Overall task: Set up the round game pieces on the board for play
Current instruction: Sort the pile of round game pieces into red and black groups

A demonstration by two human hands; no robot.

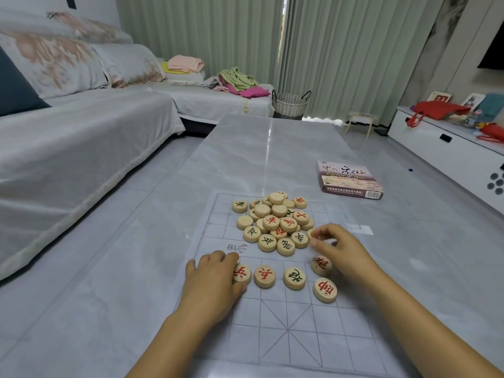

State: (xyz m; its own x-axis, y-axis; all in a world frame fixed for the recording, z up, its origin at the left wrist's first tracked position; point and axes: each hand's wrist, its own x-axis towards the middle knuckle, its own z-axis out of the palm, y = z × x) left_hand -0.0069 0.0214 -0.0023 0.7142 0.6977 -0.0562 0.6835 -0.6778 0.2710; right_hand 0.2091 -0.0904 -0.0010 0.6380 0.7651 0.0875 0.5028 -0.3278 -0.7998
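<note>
The round wooden pieces [275,223] look light, stiff and smooth (likely to slide on glossy paper), best pinched at the rim. Most lie heaped at the board's [286,336] twelve o'clock half; five sit in a near row. The right hand [336,248] pinches one piece at the heap's four o'clock edge; the left hand [215,282] rests curled fingers on a red-marked piece [242,274]. The table [261,154] is polished grey, with the box [349,181] at two o'clock.

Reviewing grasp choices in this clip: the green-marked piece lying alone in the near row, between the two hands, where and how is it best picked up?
Pinch the green-marked piece across its rounded edge, coming straight down from above. It lies flat on the board, a low disc with clear gaps on either side, so fingertips probably fit on opposite rim points. The right hand looks nearer; the left hand rests on another piece.
</note>
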